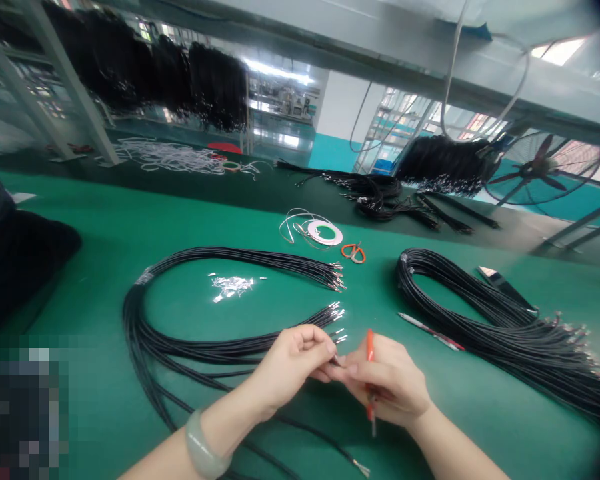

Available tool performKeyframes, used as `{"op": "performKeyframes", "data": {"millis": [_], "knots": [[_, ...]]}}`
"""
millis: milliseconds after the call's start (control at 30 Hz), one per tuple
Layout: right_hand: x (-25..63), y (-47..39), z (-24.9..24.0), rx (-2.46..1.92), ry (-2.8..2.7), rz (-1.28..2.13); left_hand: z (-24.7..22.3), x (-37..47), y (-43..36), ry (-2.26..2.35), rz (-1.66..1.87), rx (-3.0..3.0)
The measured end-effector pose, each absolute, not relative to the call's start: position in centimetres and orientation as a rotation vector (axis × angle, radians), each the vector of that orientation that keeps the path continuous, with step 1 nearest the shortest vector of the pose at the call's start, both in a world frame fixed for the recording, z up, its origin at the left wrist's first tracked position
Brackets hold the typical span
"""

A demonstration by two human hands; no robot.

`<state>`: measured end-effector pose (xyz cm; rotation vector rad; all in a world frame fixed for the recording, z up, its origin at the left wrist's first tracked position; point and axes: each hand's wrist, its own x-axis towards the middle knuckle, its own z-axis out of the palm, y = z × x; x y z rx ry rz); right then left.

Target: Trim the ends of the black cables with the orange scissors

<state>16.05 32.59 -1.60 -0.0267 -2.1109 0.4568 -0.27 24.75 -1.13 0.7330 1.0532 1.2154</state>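
My left hand (300, 360) is closed in a pinch on the end of a black cable (335, 361). My right hand (393, 381) meets it there, its fingertips touching the same end, and an orange-handled tool (370, 350) with a metal tip is tucked through its fingers. The fingers partly hide the cable end. Behind my left hand curves a looped bundle of black cables (135, 313) with bare metal ends. One loose cable (325, 440) with a stripped end runs below my hands. Inside the loop lies a small pile of white and clear bits (233, 287).
On the right lie another bundle of black cables (460, 313), a pen (427, 331) and a dark phone-like slab (507, 290). Orange-handled scissors (353, 253) and a white tape roll (325, 233) sit farther back. A fan (540, 167) stands behind the bench.
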Motion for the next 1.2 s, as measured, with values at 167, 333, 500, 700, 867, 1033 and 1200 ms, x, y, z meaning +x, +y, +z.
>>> {"op": "performKeyframes", "data": {"millis": [167,333,500,700,867,1033,1200], "knots": [[18.5,33.4,3.0,-0.467,-2.414,1.083,-0.8,0.0,24.2,1.005,1.06,0.865],[20.8,35.2,5.4,-0.705,-3.048,1.272,-0.4,0.3,23.4,0.986,0.974,1.015],[21.1,35.4,4.6,-0.699,-3.2,1.336,-0.4,0.5,23.2,1.001,0.921,1.106],[20.7,35.7,3.9,-0.612,-3.168,1.634,0.0,0.6,23.0,1.019,0.849,1.162],[20.2,35.3,4.0,-0.409,-3.238,1.385,0.3,0.7,22.7,1.019,0.834,1.163],[19.9,34.2,4.5,-0.309,-3.295,0.937,0.4,0.7,22.6,1.034,0.825,1.206],[19.8,33.6,4.9,-0.312,-3.331,0.733,0.1,0.7,22.5,1.052,0.827,1.223]]}}
